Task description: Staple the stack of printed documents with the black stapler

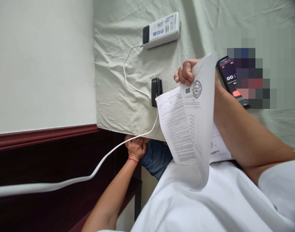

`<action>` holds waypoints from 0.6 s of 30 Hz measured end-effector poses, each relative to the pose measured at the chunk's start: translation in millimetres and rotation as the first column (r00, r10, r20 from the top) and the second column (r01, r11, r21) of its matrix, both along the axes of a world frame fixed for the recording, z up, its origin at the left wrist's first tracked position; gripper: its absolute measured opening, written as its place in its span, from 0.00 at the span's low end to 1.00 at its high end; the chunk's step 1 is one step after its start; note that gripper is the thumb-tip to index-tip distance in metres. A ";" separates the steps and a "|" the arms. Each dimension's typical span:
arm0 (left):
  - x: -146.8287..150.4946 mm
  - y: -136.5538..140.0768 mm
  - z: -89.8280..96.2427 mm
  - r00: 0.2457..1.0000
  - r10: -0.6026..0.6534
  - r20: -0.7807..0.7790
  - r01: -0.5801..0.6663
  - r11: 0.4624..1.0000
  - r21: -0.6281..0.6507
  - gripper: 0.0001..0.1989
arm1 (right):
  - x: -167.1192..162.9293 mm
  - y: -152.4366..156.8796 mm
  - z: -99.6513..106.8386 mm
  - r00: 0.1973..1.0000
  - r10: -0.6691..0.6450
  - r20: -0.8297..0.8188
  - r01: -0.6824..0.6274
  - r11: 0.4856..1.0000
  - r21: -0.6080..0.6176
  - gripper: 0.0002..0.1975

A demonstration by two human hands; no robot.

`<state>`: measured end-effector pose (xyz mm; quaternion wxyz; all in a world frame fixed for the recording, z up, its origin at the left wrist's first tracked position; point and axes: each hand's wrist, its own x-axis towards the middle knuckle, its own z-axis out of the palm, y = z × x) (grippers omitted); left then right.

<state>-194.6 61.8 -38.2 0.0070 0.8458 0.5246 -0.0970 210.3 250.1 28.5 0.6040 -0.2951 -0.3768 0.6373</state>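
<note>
My right hand point(187, 71), fingers curled, grips the upper edge of a printed sheet point(198, 112) and holds it up so that it bends over. The sheet bears a round black stamp. Beneath it are more printed pages point(175, 129), at the front edge of the cloth-covered surface and close to my lap. A black stapler point(155, 92) lies just left of the pages' top corner. Down by my knee, below the surface's edge, my left hand point(136, 147) is closed and leans on my leg, with a red string on its wrist. Nothing shows in it.
A white power bank point(162, 30) lies farther back on the pale green cloth point(118, 106). Its white cable point(99, 167) runs past the stapler and toward the camera. Right of my forearm is a phone point(228, 74), partly blurred out. A white wall point(43, 64) borders the left.
</note>
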 end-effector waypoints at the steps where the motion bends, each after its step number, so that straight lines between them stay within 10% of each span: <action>1: -0.2 -0.1 -0.1 1.000 -0.002 -0.002 0.002 1.000 0.002 0.13 | 0.0 0.0 -0.5 1.000 0.001 -0.014 -0.001 1.000 0.013 0.20; 18: 0.0 0.7 -0.1 1.000 -0.015 0.004 0.015 1.000 0.002 0.13 | 0.9 5.0 -10.6 0.999 0.001 -0.053 0.005 0.993 0.117 0.18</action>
